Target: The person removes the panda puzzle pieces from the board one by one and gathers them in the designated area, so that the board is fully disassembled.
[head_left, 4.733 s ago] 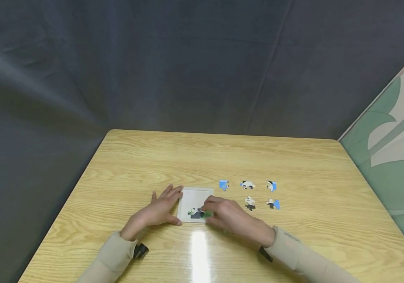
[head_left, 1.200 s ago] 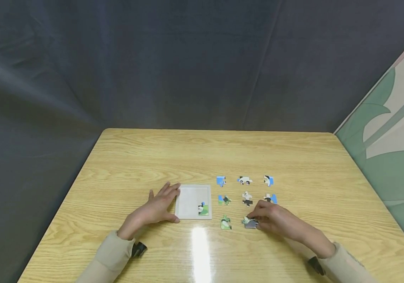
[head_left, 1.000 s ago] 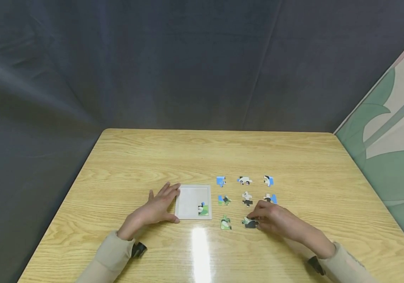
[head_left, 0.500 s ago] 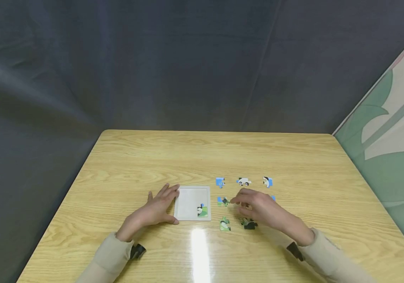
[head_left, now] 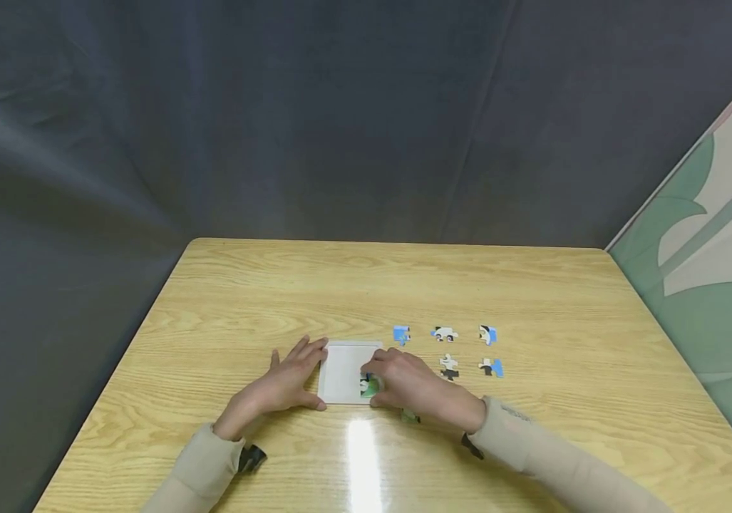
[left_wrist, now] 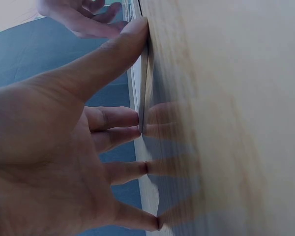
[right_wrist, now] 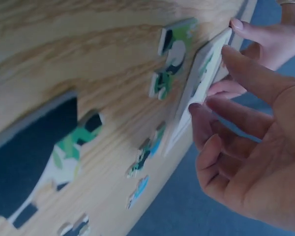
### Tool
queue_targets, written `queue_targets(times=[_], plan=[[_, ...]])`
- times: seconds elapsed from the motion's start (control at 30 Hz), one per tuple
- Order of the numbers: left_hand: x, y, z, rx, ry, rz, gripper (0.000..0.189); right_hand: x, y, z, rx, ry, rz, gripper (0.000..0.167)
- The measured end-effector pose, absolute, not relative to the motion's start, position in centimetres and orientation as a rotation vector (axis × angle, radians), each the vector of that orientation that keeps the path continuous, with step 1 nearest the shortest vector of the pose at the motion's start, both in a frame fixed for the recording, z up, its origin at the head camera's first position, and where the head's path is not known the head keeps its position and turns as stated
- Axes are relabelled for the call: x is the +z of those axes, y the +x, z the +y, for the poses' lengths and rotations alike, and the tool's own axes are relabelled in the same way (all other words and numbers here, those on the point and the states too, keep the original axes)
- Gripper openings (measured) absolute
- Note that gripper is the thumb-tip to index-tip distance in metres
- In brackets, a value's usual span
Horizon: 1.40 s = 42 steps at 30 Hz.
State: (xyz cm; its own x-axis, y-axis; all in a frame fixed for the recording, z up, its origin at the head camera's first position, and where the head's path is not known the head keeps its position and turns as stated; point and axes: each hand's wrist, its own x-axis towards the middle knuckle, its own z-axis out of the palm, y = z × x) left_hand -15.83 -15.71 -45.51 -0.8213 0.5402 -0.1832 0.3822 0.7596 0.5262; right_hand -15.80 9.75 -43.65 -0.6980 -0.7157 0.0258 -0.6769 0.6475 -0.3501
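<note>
My left hand (head_left: 282, 381) lies along the left side of a white puzzle tray (head_left: 342, 367), its thumb at the front corner and its forefinger at the back one. The other fingertips stand spread on the table in the left wrist view. My right hand (head_left: 410, 381) is over the tray's front right corner. There, its thumb and fingertips sit on either side of a green, white and black jigsaw piece (head_left: 368, 387), lying flat in the tray. A gap shows between thumb and forefinger in the right wrist view. The rest of the tray floor is bare.
Several loose jigsaw pieces lie right of the tray, among them a blue piece (head_left: 400, 334), a panda-eye piece (head_left: 445, 333) and a white-and-black piece (head_left: 449, 366). My right arm covers others; a big dark piece (right_wrist: 34, 142) shows in the right wrist view. A dark curtain (head_left: 366, 128) stands behind.
My right hand has left the dark piece on the table and moved left to the tray corner. Compared with the earliest frame, that piece has gone from tray to table. My left hand stays.
</note>
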Motion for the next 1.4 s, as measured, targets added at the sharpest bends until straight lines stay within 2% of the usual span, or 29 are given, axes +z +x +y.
queue_targets(times=[0.4,0.6,1.03,1.4], plan=[[-45.48,-15.79,-15.82,0.690,0.721,2.632,0.083,-43.60,-15.88,9.07,-0.621,-1.052,2.649,0.046],[-45.43,-15.80,-15.77,0.676,0.720,2.631,0.084,-43.68,-15.81,9.10,-0.658,-1.089,2.654,0.042],[-45.38,-15.78,-15.67,0.670,0.708,2.634,0.084,-44.02,-15.71,9.37,-0.606,-1.165,2.696,0.044],[-45.42,-15.88,-15.60,0.670,0.684,2.633,0.085,-43.85,-16.46,9.68,-0.590,-1.221,2.666,0.040]])
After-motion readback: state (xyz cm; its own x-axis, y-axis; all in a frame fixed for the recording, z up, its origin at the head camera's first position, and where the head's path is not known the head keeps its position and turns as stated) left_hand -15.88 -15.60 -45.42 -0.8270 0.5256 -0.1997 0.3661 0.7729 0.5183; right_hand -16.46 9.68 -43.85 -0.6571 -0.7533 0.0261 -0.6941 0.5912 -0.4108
